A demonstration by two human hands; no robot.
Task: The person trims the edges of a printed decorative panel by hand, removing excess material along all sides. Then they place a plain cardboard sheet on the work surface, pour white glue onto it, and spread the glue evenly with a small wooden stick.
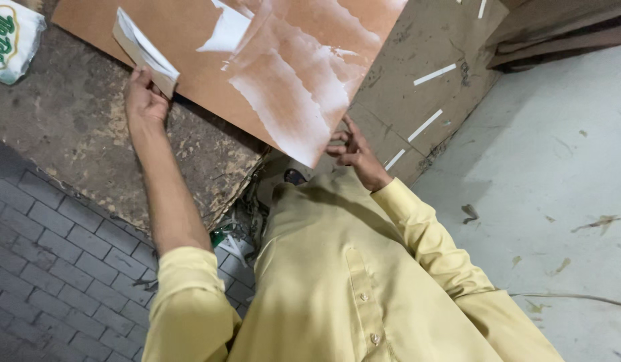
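A large brown board (190,40) with white torn paper patches stands tilted in front of me. My left hand (144,99) pinches a loose white paper strip (144,50) peeling off the board's left edge. My right hand (351,146) touches the board's lower corner, its fingers curled at the edge beside a torn white patch (304,127). My yellow shirt (337,268) fills the lower middle of the view.
A worn, crumbling board (76,141) lies under the brown one at left. Cardboard sheets (431,74) with white tape strips lie at right, dark boards (558,33) stacked beyond. Grey brick paving (49,268) at lower left, pale concrete floor (558,167) at right. A white bag (9,37) top left.
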